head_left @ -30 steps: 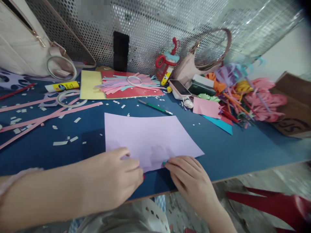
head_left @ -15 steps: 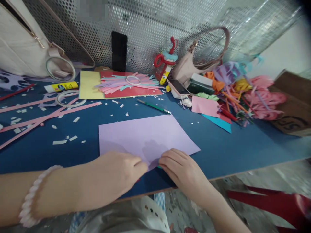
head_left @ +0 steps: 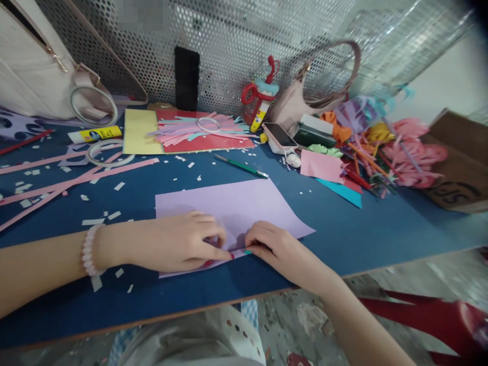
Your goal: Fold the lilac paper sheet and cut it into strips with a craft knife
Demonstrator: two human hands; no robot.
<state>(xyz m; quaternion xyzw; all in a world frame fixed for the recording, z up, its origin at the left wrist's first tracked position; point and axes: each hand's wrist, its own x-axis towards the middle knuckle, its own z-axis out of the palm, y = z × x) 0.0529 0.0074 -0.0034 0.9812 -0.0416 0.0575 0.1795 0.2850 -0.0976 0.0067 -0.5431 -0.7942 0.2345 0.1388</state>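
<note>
A sheet of light purple paper (head_left: 213, 203) lies on the blue table in front of me. Its near edge is turned up in a narrow strip between my hands. My left hand (head_left: 183, 244), with a beaded bracelet on the wrist, grips that edge with curled fingers and red nails. Beside it, my right hand (head_left: 280, 251) pinches the same edge, its teal thumbnail showing in front and its fingers behind. Just beyond the sheet's far edge lies a green craft knife or pen-like cutter (head_left: 244, 166).
Pink strips (head_left: 76, 183) and white scraps lie left, near rolls of tape (head_left: 110, 163) and a glue stick (head_left: 95, 134). Behind are a yellow-red folder (head_left: 141, 132), a phone (head_left: 186, 79) and a lidded cup (head_left: 263, 89). Craft pieces and a cardboard box (head_left: 457, 162) stand right.
My left hand has moved up and tilted, uncovering the sheet's near edge and its turned-up strip. The right hand has shifted slightly upward, and its thumb now shows on the edge.
</note>
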